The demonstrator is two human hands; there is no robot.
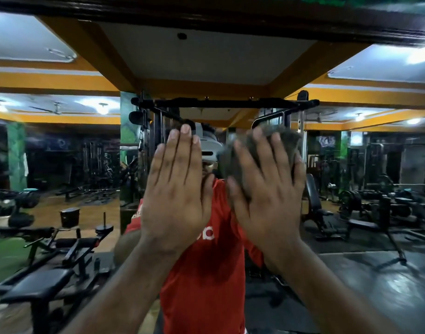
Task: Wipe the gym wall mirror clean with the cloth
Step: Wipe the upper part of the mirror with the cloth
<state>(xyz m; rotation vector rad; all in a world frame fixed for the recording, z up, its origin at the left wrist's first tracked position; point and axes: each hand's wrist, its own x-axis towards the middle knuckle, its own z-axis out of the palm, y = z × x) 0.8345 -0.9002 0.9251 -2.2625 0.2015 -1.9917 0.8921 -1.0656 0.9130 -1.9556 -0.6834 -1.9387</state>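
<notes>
Fingers of my right hand lie straight, pressing the grey cloth against the mirror near its middle — my left hand rests flat beside it, fingers straight and together.

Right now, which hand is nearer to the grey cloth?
Right. The right hand presses the grey cloth against the mirror with spread fingers. The left hand lies flat beside it, to the cloth's left, not touching it.
</notes>
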